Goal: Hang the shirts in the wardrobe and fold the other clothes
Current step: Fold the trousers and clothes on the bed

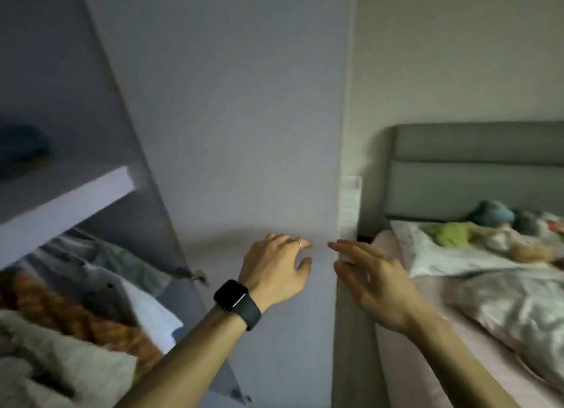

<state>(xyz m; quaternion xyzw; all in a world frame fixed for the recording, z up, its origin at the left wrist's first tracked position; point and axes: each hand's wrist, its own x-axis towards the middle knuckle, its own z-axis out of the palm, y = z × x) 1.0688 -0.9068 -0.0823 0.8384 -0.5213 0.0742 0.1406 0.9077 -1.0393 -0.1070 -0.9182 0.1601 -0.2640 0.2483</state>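
Observation:
A tall grey wardrobe door stands open in front of me, seen from its flat side. My left hand, with a black watch on the wrist, rests flat against the door near its right edge. My right hand hovers with straight fingers at that same edge; I cannot tell whether it touches. Neither hand holds anything. Inside the wardrobe at lower left hang several garments: a pale shirt, an orange knit and a cream fleece.
A white wardrobe shelf carries a dark blue folded item. To the right lies a bed with a grey headboard, a pillow, rumpled bedding and soft toys.

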